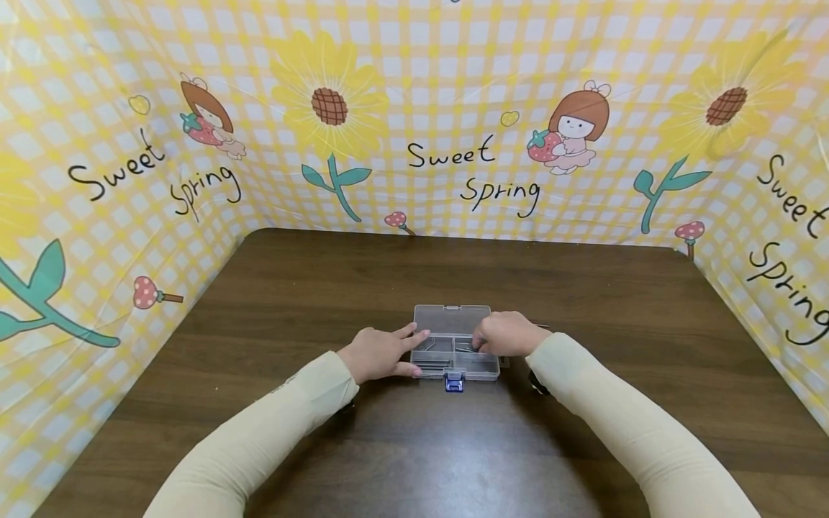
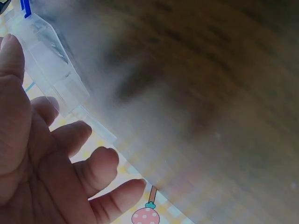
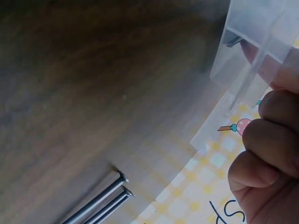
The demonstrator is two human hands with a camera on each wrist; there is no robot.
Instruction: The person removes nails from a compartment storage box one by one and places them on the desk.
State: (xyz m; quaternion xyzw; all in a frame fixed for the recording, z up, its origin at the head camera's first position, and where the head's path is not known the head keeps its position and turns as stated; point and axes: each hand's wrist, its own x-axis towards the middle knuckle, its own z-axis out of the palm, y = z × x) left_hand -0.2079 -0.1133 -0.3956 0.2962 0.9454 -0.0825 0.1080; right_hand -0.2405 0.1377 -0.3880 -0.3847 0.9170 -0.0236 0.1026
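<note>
A clear plastic compartment box (image 1: 432,356) stands on the table with its lid (image 1: 452,321) raised at the back and a blue latch (image 1: 455,383) at the front. Thin metal nails lie in its left compartments. At the left wall, my left hand (image 1: 383,352) rests with fingers spread, steadying the box edge; its palm and loose fingers show in the left wrist view. My right hand (image 1: 508,334) reaches into the back right compartment with curled fingers. There the fingertips pinch a grey metal nail (image 3: 233,42), which the hand and box partly hide.
Larger nails (image 3: 100,198) lie on the wooden table (image 1: 311,288), right of the box, mostly behind the right hand in the head view. A yellow checked cloth (image 1: 447,93) walls the table at the back and both sides.
</note>
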